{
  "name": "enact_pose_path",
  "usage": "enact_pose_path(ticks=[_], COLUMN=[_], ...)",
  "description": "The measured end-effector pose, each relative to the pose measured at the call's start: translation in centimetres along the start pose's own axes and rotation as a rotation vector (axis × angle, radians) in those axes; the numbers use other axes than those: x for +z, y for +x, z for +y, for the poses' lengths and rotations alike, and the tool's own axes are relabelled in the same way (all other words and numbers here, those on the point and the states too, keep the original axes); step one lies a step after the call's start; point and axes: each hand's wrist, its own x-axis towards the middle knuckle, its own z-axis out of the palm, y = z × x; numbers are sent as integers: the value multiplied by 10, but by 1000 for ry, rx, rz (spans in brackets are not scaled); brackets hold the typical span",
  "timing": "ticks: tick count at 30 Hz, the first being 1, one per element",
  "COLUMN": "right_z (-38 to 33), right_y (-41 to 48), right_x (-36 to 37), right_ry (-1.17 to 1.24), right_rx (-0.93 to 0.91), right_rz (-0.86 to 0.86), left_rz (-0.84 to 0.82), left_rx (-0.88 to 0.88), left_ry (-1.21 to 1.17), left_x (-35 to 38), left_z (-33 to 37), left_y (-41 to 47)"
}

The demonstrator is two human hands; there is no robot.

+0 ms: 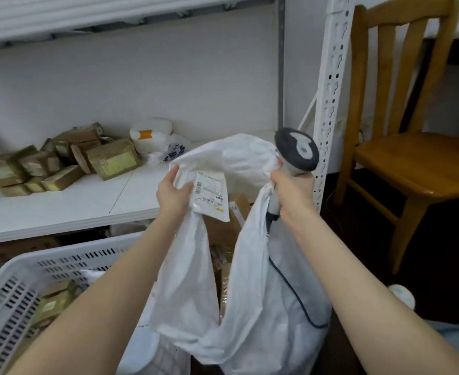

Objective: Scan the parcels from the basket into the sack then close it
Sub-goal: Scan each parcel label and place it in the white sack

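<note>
A: Parcel [211, 196] status?
B: Flat white mailer, pinched with the sack [250, 280] rim in left hand [172, 192], above the open mouth.
A: Handling?
B: Likely light, limp, slippery; grip its edge. Right hand [293, 190] clamps scanner [296, 151] and rim.

Soft, even indoor light; wide-angle bending at edges.
</note>
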Motion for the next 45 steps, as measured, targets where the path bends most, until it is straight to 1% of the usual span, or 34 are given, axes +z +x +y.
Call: enact_pose_path(ticks=[2,4,6,8,10,13,15,17,20,22,24,26,27,28,30,31,33,35,39,41,45], right_z=[-6,-5,-11,-34,-69,-98,-98,-93,-110,-117,-112,-92,-78,-64,-34,-21,-2,7,15,23,46], right_y=[1,1,3,8,11,19,22,23,20,22,23,22,21,18,15,14,14,16,18,17,8], right_x=[10,5,0,2,7,6,3,2,4,0,-8,-19,-24,-31,-43,-48,-56,-62,-57,-51,-33], right_ry=[44,68,82,133,201,243,246,234,222,197,151,75,33,-9,-101,-140,-192,-207,-148,-176,-212], right_rx=[-3,27,35,-9,-85,-139,-117,-90,-160,-215,-233,-196,-172,-155,-126,-109,-63,-20,3,28,109], right_rz=[-4,23,69,97,88,53,38,37,0,1,33,80,100,111,126,128,130,146,136,109,29], left_rz=[10,5,29,20,13,65,94,103,120,148,173,178,178,160,73,28,-24,-36,-73,-129,-305], left_rx=[-33,-86,-99,-69,-41,-29,-45,-38,30,98,126,116,128,167,247,264,275,269,194,156,126], left_ry=[-1,-19,-87,-192,-315,-442,-472,-452,-468,-372,-257,-118,7,172,462,561,683,696,560,533,555], left_x=[-5,-7,-1,10,16,17,14,11,-2,-13,-22,-30,-33,-34,-31,-28,-23,-16,-3,-3,-3], left_z=[0,-7,1,28,61,86,90,92,102,101,84,54,38,22,-9,-22,-39,-48,-44,-45,-63], left_y=[-1,-6,-3,8,24,37,34,35,47,51,47,38,33,28,14,7,-9,-15,-11,-13,-35])
